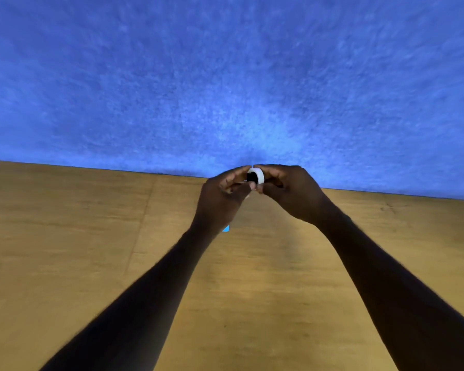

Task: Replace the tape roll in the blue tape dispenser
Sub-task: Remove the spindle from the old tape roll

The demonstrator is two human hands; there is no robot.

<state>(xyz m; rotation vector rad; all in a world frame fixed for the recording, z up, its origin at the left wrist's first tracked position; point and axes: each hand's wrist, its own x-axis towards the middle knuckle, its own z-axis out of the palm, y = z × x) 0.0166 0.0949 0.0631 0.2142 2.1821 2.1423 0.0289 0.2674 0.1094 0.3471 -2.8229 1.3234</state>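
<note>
A small white tape roll (258, 175) with a dark centre is held up between both hands, above the far edge of the table. My left hand (224, 195) pinches it from the left and my right hand (288, 190) grips it from the right, fingertips meeting over its top. Only a small light-blue corner of the blue tape dispenser (226, 228) shows below my left wrist; the rest is hidden behind that hand and forearm.
The wooden table (91, 250) fills the lower half of the view, with a seam running down its left part. A blue textured wall (225, 76) stands right behind the table's far edge.
</note>
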